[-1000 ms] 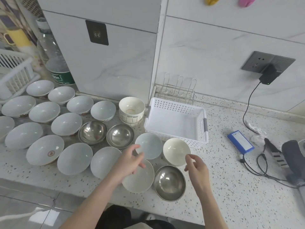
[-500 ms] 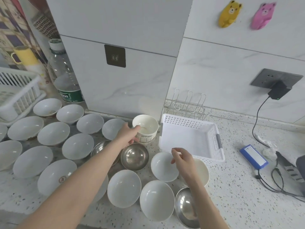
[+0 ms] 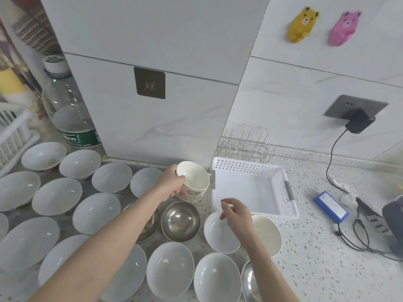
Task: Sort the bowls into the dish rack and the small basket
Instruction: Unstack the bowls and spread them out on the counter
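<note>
Since the earlier frame, left hand (image 3: 172, 182) has closed its fingers round the cream cup-bowl (image 3: 193, 178), tilted, mouth toward 11 o'clock, atop a partly hidden stack at 9 o'clock of the small basket (image 3: 250, 171). Right hand (image 3: 236, 213) hovers, fingers loosely curled, empty. Speckled counter (image 3: 316, 247); wire rack (image 3: 246, 144) behind.

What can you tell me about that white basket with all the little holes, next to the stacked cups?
The small white basket looks like plastic: rectangular, with perforated walls, a plain floor and grey handles on its short sides. It sits upright and empty on the speckled counter, in front of a wire rack. Neither hand touches it; the right hand hovers before its near edge.
</note>
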